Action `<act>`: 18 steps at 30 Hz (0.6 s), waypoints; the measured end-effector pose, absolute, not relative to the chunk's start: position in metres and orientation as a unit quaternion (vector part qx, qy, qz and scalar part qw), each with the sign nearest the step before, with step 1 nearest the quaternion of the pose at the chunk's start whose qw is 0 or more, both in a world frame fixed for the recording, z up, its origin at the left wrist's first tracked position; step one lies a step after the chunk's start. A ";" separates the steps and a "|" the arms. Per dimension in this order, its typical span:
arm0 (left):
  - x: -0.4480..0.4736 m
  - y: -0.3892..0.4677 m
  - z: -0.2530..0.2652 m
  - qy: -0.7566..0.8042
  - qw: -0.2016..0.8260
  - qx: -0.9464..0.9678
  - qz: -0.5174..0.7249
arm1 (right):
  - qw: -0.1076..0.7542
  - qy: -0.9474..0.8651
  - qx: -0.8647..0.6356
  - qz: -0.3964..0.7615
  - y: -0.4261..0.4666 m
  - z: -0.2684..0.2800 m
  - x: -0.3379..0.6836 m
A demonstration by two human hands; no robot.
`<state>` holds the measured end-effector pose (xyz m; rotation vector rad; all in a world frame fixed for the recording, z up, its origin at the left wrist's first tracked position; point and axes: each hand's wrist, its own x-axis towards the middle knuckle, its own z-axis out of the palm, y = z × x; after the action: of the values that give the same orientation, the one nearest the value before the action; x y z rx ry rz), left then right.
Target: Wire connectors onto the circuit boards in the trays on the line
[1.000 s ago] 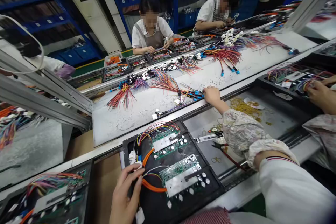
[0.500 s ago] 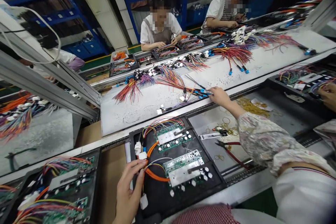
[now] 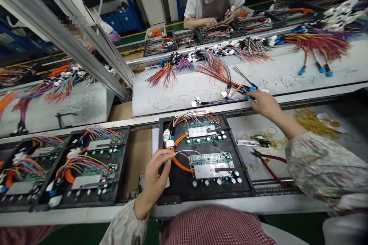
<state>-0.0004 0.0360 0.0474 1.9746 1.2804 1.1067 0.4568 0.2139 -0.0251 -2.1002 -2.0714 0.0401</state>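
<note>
Bare grey belt (image 3: 178, 97) lies open between the wire bundles (image 3: 214, 71) and black tray (image 3: 172, 183).

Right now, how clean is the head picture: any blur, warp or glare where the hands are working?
Head view: wide-angle warp bends the aluminium rail and the bench edges; the left hand on the orange wires is sharp; the right hand at the wire bundle is slightly soft; even light, no glare.

No legible text — boards, labels blurred
</note>
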 end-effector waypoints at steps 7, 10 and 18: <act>-0.005 0.037 0.045 0.484 0.253 0.732 0.408 | 0.090 -0.664 -0.742 -0.027 0.243 -0.026 0.445; -0.006 0.040 0.042 0.489 0.252 0.729 0.407 | 0.095 -0.666 -0.738 -0.043 0.251 -0.021 0.442; -0.001 0.044 0.044 0.491 0.276 0.720 0.406 | 0.113 -0.721 -0.683 -0.028 0.277 -0.007 0.411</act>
<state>-0.0006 0.0442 0.0440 1.9338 1.3195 1.0910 0.4111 0.2769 -0.0072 -2.0024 -2.1160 -0.0818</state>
